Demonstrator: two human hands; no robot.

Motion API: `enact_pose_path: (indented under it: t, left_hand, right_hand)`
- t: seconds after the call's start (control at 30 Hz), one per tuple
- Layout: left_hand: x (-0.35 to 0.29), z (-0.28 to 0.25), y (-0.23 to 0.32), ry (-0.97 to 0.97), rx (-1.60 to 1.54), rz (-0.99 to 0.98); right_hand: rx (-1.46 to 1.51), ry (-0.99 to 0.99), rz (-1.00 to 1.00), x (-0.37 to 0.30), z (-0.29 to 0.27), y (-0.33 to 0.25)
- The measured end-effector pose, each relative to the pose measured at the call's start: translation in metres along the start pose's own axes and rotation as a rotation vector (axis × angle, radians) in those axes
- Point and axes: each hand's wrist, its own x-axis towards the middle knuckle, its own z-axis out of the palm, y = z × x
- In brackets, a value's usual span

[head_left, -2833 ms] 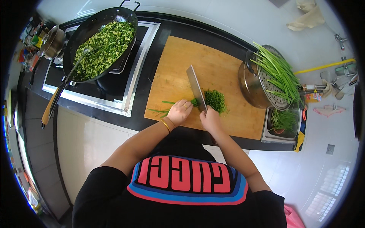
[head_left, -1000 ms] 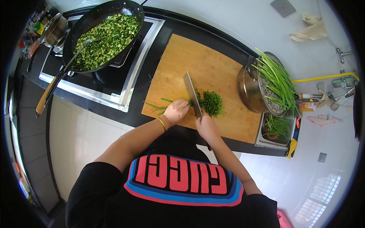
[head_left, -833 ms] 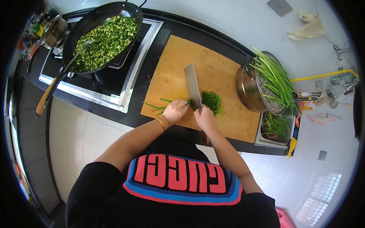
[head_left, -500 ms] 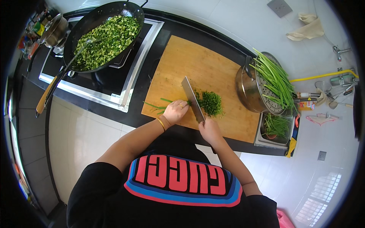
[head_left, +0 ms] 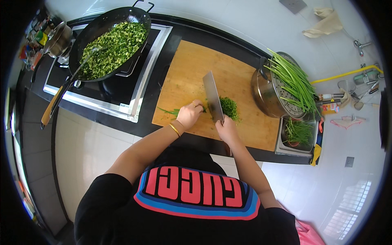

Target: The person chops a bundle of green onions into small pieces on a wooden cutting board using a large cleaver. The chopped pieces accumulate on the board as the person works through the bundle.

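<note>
Wooden cutting board point(head_left: 241, 67) dead centre of the action here, so take its middle as the middle of the clock. Left hand point(head_left: 190, 114) is at about 8 o'clock, fingers curled and pressed together around the uncut chive stalks point(head_left: 173, 111), which stick out past the hand toward 9. Can't tell where that thumb sits, it's hidden. There's a gold bangle point(head_left: 175, 130) on that wrist.

Right hand point(head_left: 226, 128) is at 6 o'clock, fingers wrapped tight round the cleaver point(head_left: 213, 97). The blade points up toward 11 and stands between the left hand and a pile of finely chopped chives point(head_left: 230, 108) at 5. Can't tell if the edge is touching wood.

Round the rest of the dial: a steel pot point(head_left: 262, 92) at 3 with a bundle of long whole chives point(head_left: 292, 79) lying across its perforated steamer tray point(head_left: 290, 107), and a small sink point(head_left: 295, 150) at 4 with more greens point(head_left: 297, 130) in it. Near 10, a big black wok point(head_left: 96, 34) sits on the hob, loaded with chopped green filling point(head_left: 116, 49).
</note>
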Motion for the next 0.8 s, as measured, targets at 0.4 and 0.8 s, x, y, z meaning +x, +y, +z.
enact_pose_path:
  t: [0.4, 0.8]
  left_hand:
    - [-0.001, -0.023, 0.002, 0.002, 0.058, 0.088]
    - [-0.009, -0.008, -0.004, 0.005, 0.206, 0.245]
  right_hand:
    - [-0.146, -0.052, -0.053, -0.034, -0.028, -0.032]
    - [-0.341, -0.133, -0.036, -0.039, -0.018, -0.027]
